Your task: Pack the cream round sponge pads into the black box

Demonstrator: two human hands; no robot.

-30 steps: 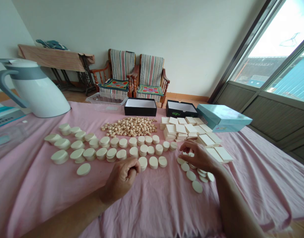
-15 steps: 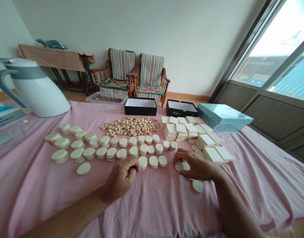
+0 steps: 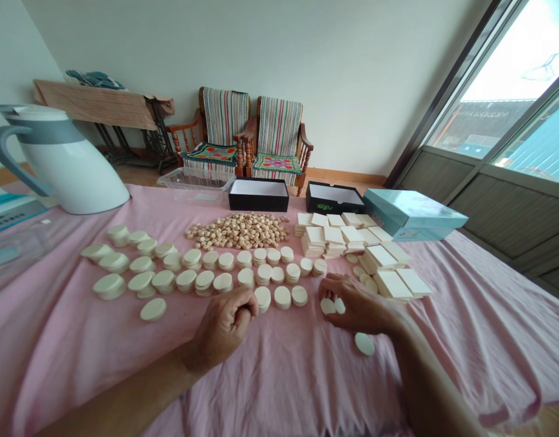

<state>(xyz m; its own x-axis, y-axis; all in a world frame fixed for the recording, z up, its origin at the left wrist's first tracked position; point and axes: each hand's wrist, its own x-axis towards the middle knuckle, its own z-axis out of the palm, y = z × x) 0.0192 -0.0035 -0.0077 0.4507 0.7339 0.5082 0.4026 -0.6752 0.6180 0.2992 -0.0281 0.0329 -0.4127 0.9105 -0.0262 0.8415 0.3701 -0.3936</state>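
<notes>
Right hand (image 3: 359, 303) - fingers half curled over two flat round cream discs (image 3: 332, 306), touching them on the pink cloth (image 3: 79, 364), can't tell if gripped. Third disc (image 3: 365, 344) lies just below that hand. Left hand (image 3: 222, 328) - closed fist, can't tell if anything's inside, just beside the rows of round cream discs (image 3: 206, 279). Stacked rectangular cream tiles (image 3: 334, 243) sit beyond the right hand.

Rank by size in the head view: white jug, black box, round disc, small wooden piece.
White jug, black box, round disc, small wooden piece. Jug over box is unsure: the jug looks nearer.
</notes>
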